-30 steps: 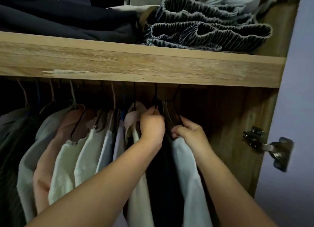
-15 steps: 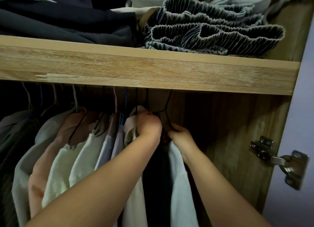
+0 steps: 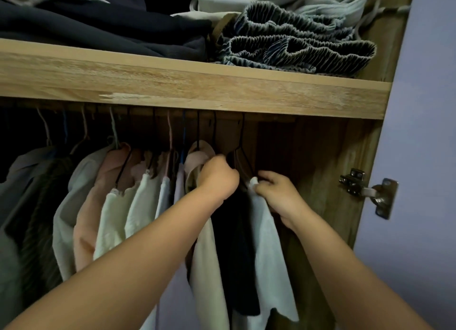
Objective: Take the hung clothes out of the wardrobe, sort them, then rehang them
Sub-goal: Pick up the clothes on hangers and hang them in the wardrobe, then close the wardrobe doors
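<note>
Hanging under a wooden shelf, clothes; left hand grips a hanger, right hand pinches pale cloth

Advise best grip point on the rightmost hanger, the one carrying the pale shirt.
Grip the black wire hanger at its neck, just under the hook, coming from the open front. The hook rises behind the shelf edge, so it must be lifted; the right hand pinches the pale shirt at the shoulder, which won't unhook it.
</note>
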Motion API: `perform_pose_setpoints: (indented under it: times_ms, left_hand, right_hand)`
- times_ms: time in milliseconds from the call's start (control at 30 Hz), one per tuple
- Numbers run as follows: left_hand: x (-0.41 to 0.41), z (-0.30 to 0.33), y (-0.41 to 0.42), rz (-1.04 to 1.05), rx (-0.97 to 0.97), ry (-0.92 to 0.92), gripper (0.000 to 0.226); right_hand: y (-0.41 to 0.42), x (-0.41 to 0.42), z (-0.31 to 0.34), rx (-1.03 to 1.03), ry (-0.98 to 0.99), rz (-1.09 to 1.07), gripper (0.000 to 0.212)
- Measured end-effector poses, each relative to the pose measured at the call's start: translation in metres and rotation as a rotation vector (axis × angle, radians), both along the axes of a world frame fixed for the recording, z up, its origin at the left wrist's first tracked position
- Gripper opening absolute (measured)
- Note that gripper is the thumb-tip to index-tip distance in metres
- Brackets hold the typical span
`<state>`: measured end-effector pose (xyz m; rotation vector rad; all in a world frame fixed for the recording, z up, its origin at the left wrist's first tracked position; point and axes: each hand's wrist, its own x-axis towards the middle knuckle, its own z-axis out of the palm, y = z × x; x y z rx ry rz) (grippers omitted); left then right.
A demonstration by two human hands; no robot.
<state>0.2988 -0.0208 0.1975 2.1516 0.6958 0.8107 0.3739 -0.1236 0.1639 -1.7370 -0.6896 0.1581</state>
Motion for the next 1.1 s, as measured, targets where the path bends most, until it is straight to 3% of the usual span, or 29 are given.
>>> perform_pose_setpoints:
  times_ms: [267,433,567,800,933,1100]
  left_hand:
    - [-0.083,-0.031,-0.020,-0.332,0.137,0.051,0.037]
    - [-0.124,-0.065,-0.035,-0.461,0.229,0.208,0.028]
    - [-0.142,-0.101,-0.048,-0.544,0.210,0.351,0.026]
    - [-0.161,-0.156,-0.079,-0.716,0.222,0.565,0.010]
    - [-0.168,-0.183,-0.111,-0.736,0.215,0.626,0.018]
    - [-0.182,-0.216,-0.159,-0.739,0.146,0.648,0.019]
  right_hand:
    - [-0.050,-0.079,-0.047,-0.419,-0.178,-0.197,0.041]
    - [-0.078,-0.133,-0.088,-0.646,-0.160,-0.182,0.033]
    - [-0.111,-0.183,-0.109,-0.844,-0.119,-0.087,0.039]
    - [-0.187,-0.245,-0.135,-0.983,0.004,-0.132,0.039]
    - [-0.243,-0.263,-0.154,-0.961,0.105,-0.232,0.038]
    - [-0.325,-0.282,-0.170,-0.956,0.113,-0.456,0.018]
